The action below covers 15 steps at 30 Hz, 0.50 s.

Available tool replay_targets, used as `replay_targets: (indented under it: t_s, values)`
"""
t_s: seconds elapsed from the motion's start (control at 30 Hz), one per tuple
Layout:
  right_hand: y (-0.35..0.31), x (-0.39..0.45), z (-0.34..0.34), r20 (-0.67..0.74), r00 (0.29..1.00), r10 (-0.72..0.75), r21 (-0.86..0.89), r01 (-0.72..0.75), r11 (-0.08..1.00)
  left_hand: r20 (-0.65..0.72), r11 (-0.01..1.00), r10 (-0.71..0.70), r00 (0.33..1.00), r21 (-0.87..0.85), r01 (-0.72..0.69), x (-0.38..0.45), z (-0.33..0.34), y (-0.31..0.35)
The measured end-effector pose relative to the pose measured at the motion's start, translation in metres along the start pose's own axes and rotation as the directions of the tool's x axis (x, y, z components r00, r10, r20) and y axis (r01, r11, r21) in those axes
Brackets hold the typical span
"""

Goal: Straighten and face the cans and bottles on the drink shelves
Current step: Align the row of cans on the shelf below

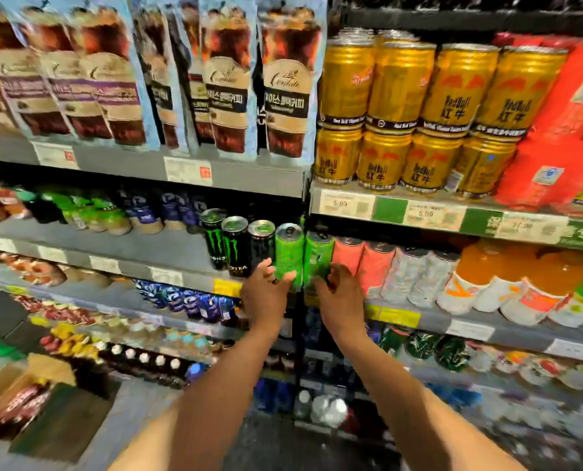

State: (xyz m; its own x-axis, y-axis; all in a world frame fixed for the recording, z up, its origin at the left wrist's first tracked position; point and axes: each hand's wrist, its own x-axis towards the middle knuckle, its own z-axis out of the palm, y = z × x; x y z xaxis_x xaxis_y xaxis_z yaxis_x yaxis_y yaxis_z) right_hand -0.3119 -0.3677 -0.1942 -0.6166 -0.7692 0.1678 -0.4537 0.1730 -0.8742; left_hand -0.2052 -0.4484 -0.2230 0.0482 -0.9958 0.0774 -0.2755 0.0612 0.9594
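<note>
Blurring smears the lower shelves and the far left, so labels there cannot be read; both hands cover the bases of the cans they hold; the left hand (266,292) curls round a bright green can (288,254), the right hand (339,297) grips a second green can (318,256) just right of it; both stand upright on the middle shelf (419,317), right of three black cans (235,246), left of pink cans (347,256).

green cans (288,256) packed tight between black cans (237,248) and pink cans (347,254), shelf edge (419,212) close overhead
</note>
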Motion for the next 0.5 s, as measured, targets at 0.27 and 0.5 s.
replay_targets:
  t_s: [0.27,0.5]
  values:
    - [0.006,0.003,0.026,-0.057,0.996,0.063,0.143,-0.054,0.988,0.014,0.997,0.059,0.998,-0.044,-0.059,0.01,0.021,-0.02]
    - [0.008,0.008,0.033,-0.054,0.994,0.091,0.14,-0.082,0.987,-0.018,0.993,0.085,0.996,-0.078,-0.086,0.015,0.012,-0.027]
